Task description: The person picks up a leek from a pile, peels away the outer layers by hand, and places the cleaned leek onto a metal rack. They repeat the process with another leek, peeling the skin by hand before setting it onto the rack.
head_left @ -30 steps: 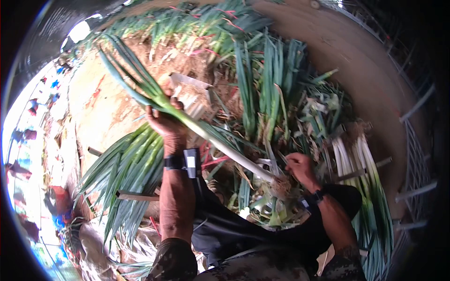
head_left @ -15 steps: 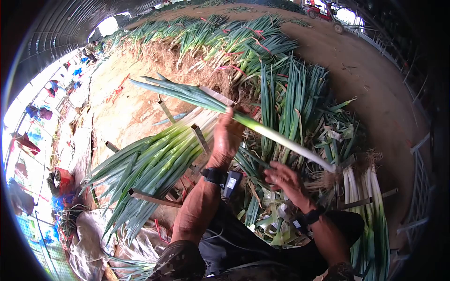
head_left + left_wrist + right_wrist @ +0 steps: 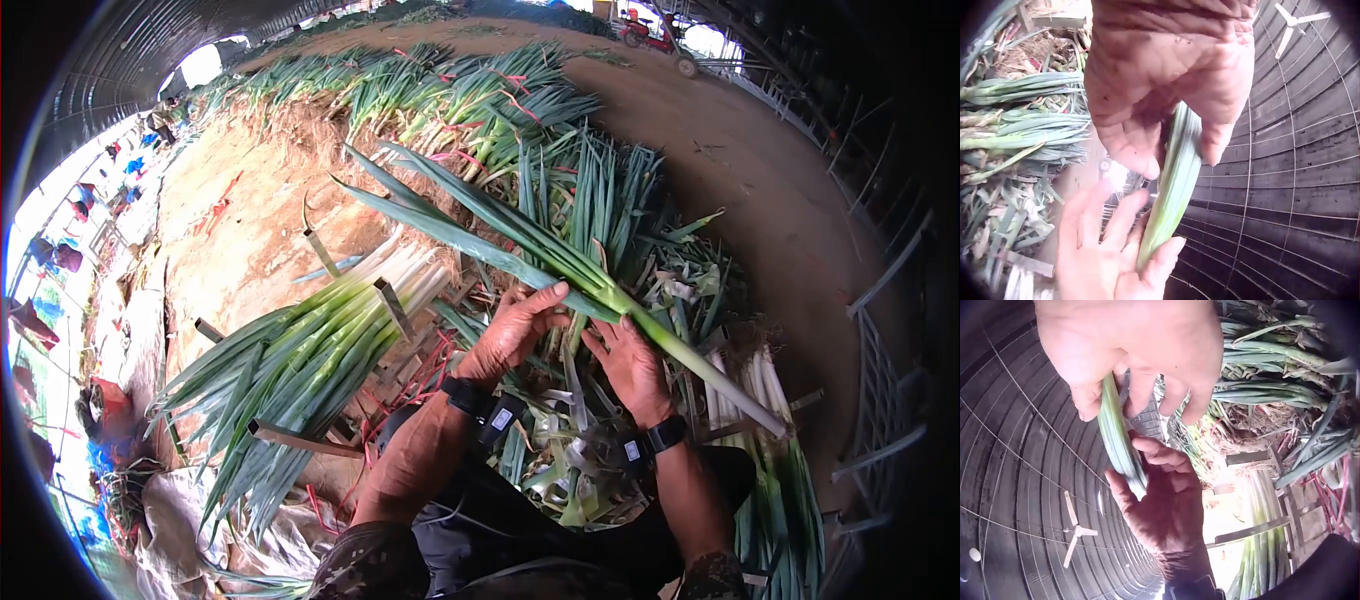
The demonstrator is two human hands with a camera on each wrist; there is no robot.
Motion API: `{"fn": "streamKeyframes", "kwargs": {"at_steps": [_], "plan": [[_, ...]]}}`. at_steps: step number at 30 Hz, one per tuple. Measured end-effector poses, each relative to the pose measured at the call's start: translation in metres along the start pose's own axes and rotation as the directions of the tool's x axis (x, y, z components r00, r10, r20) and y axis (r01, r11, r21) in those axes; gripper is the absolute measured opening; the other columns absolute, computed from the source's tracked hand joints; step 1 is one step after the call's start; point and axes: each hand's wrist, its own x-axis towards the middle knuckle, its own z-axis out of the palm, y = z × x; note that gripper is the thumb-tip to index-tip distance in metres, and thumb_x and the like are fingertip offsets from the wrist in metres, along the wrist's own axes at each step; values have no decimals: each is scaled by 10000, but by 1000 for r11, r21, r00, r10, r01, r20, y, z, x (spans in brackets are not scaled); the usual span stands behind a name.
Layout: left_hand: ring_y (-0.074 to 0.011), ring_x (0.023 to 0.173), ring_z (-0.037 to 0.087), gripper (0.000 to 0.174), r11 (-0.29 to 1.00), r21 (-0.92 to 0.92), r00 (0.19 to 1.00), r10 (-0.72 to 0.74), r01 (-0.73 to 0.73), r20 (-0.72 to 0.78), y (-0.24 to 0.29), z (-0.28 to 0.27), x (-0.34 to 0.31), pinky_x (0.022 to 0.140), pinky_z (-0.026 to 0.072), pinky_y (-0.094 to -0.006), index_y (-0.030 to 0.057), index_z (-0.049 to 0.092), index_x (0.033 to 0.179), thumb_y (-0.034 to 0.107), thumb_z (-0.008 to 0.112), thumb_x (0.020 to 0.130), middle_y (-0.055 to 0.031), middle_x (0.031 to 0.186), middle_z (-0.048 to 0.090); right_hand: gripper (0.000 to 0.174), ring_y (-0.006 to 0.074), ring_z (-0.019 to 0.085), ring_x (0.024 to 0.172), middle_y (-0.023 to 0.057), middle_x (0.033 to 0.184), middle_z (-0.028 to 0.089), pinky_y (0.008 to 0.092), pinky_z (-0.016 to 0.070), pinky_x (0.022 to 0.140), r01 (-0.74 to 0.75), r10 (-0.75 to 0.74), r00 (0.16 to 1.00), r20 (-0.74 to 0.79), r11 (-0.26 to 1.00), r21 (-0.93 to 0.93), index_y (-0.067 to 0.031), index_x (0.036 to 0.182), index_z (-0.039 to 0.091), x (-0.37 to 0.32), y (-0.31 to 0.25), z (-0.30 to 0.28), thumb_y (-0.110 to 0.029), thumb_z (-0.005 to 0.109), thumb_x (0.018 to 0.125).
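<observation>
**A:** Head view?
**B:** 2 hands hold 1 leek [image 3: 680, 349]. The left hand [image 3: 515, 330] is at the leaf fork and the right hand [image 3: 630, 365] is just below it. The root end lies over a bundle [image 3: 765, 365].
**A:** Left wrist?
**B:** Thumb and fingers are curled round the stalk.
**A:** Right wrist?
**B:** The thumb is on 1 side and the fingers on the other, clamped on the leek. The left hand touches it below.

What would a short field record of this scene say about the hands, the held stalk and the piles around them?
left grip: holds the green onion where leaves meet stalk
right grip: holds the same stalk, beside the left
tilt: leaves up-left, white end down-right
left pile: stacked onions, white ends up-right
right pile: white stalks side by side
</observation>
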Motion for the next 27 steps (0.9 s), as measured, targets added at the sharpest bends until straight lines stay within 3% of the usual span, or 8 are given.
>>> {"fn": "streamKeyframes", "kwargs": {"at_steps": [7, 10, 16, 18, 21, 22, 26, 27], "plan": [[-218, 1035, 653, 361, 995, -76, 989, -49, 60, 141, -10, 6, 4, 829, 537, -341, 17, 563, 1254, 153, 667, 936, -105, 1159, 677, 393, 206, 477, 1304, 32, 1382, 542, 429, 399, 1069, -12, 15, 999, -48, 999, 50, -149, 1326, 555, -9, -13, 0, -274, 645, 964], [-189, 942, 668, 329, 996, 43, 997, -72, 72, -17, -6, 19, -1, 783, 526, -332, 45, 621, 1180, 299, 627, 971, -78, 1084, 700, 415, 193, 495, 1276, 28, 1379, 542, 416, 426, 1038, 65, -61, 997, -53, 996, 67, -186, 1379, 513, -11, -33, -2, -240, 619, 981], [-162, 863, 630, 411, 986, 166, 997, -20, 31, -71, -19, -20, 31, 746, 469, -284, 105, 583, 1204, 451, 543, 987, -69, 1052, 691, 528, 208, 501, 1286, 47, 1441, 490, 436, 459, 1037, 336, -414, 884, -218, 886, -319, -118, 1463, 415, -34, -201, -42, -221, 614, 985], [-149, 775, 656, 439, 988, 153, 995, -20, 35, -97, -25, -9, 33, 701, 486, -295, 44, 635, 1173, 434, 564, 985, -73, 958, 728, 442, 181, 601, 1132, 48, 1340, 579, 363, 545, 890, 402, -687, 652, -322, 673, -621, -86, 1338, 531, -54, -277, -37, -180, 687, 935], [-138, 743, 658, 410, 961, 253, 985, -77, 114, -152, -32, 16, 32, 660, 488, -267, 33, 659, 1174, 390, 587, 988, -74, 966, 733, 184, 145, 634, 962, 39, 1046, 693, 320, 505, 838, 350, -918, 369, -145, 281, -893, -49, 1052, 714, -99, -390, -37, -142, 693, 895], [-133, 728, 655, 416, 951, 279, 985, -92, 130, -147, -36, 20, 33, 650, 491, -262, 26, 658, 1181, 388, 587, 988, -71, 956, 732, 217, 133, 636, 947, 50, 1012, 708, 292, 487, 834, 293, -959, 266, 97, -16, -956, -24, 1067, 710, -115, -424, -43, -147, 698, 888], [-127, 723, 648, 435, 924, 347, 985, -127, 159, -113, -54, 22, 43, 642, 495, -251, 5, 643, 1194, 384, 583, 991, -72, 938, 727, 297, 139, 636, 977, 93, 1102, 718, 300, 484, 881, -179, -836, 391, 385, -480, -859, -15, 1175, 634, -203, -500, -31, -193, 607, 939], [-124, 721, 647, 434, 916, 368, 985, -130, 163, -113, -57, 26, 43, 641, 494, -247, 3, 643, 1192, 383, 586, 989, -71, 935, 726, 318, 256, 655, 928, 147, 1032, 709, 368, 504, 832, -437, -835, 447, 320, -516, -737, -25, 1158, 618, -217, -492, -18, -227, 629, 912]]}}
